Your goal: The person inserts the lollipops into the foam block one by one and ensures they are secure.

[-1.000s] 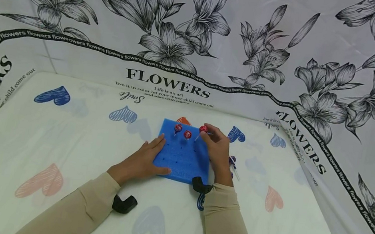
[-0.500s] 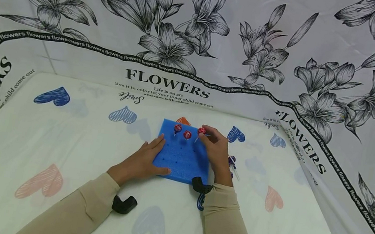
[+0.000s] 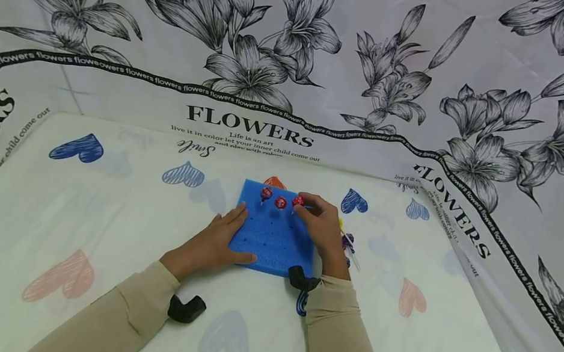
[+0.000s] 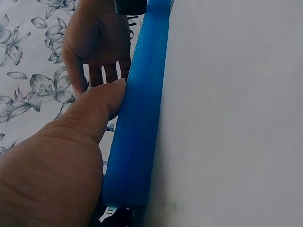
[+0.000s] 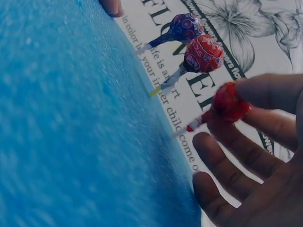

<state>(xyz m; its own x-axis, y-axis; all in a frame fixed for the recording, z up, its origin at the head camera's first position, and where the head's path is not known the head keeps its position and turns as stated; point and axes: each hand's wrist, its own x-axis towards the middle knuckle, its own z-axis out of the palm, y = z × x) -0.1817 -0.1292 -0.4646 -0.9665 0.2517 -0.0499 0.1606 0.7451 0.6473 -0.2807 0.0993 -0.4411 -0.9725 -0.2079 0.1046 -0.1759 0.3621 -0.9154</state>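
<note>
Grainy blue rectangular foam slab (image 3: 271, 250); 2 glossy-wrapped ball lollipops (image 5: 203, 53) standing in it. Right hand (image 3: 326, 228) pinching shiny red-wrapped round lollipop (image 5: 228, 103); left hand (image 3: 214, 245) straight-fingered against slab.

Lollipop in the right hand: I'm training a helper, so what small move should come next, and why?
Probably a gentle push down on the lollipop: the right hand pinches its wrapped top, and its stick meets the blue foam block, though how deep it sits can't be told. The left hand rests against the block, which may steady it.
</note>
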